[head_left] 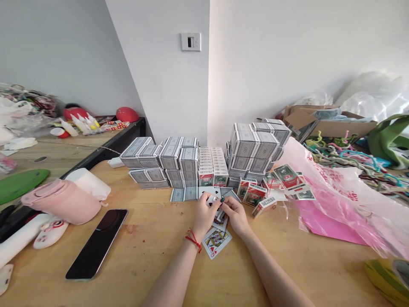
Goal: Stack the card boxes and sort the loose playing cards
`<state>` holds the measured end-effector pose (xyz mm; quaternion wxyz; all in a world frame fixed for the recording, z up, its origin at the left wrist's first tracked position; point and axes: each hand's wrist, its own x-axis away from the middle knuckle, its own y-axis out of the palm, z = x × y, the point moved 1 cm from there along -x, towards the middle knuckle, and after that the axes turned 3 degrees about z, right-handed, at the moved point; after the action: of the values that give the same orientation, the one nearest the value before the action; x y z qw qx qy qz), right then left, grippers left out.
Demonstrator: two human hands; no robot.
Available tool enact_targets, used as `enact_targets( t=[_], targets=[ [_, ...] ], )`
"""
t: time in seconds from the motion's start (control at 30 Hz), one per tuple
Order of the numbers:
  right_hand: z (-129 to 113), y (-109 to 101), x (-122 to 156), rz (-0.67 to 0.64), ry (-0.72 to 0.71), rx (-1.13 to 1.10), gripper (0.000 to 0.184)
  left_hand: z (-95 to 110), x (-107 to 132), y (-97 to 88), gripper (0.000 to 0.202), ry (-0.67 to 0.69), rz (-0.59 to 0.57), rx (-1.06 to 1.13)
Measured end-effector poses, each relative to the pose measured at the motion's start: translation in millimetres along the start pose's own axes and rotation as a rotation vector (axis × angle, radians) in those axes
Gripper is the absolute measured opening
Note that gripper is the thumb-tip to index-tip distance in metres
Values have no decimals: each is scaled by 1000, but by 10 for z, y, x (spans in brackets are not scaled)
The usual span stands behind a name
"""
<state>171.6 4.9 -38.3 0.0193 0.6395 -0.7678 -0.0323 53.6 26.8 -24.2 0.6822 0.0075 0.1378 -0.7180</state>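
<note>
My left hand (204,215) and my right hand (236,215) meet over the table, fingers pinched together. A small white playing card (212,200) shows at the left fingertips. The right fingertips close at the same spot; what lies between them is too small to tell. Just beyond, a card marked 2 of spades (207,190) lies face up. A queen of hearts (217,242) lies face up below the hands, with other cards partly hidden under them. Patterned cards (185,194) lie face down beside the stacks.
Grey-patterned card stacks (147,160) stand along the wall, with a taller pile (255,147) on the right. Between them are rows of card boxes (212,166). Red-green card boxes (254,194) and pink plastic (332,213) lie right. A phone (97,243) and pink cup (68,200) lie left.
</note>
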Motion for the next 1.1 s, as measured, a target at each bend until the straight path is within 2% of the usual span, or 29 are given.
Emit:
enact_targets(
  t=[0.27, 0.53, 0.73, 0.83, 0.97, 1.1],
  targets=[
    [-41, 17, 24, -35, -18, 19, 24, -44, -32, -4, 20, 30, -6, -68],
    [-29, 19, 35, -22, -34, 54, 22, -58, -4, 9, 17, 62, 55, -141],
    [1, 25, 39, -41, 21, 24, 23, -100, -21, -6, 21, 52, 11, -151],
    [-11, 25, 29, -37, 45, -6, 25, -100, -49, -30, 30, -12, 36, -100],
    [-14, 2, 3, 23, 49, -53, 28, -83, -74, -65, 37, -113, 114, 87],
    [-7, -13, -11, 53, 42, -123, 25, -70, -82, -72, 31, -138, 68, 189]
  ],
)
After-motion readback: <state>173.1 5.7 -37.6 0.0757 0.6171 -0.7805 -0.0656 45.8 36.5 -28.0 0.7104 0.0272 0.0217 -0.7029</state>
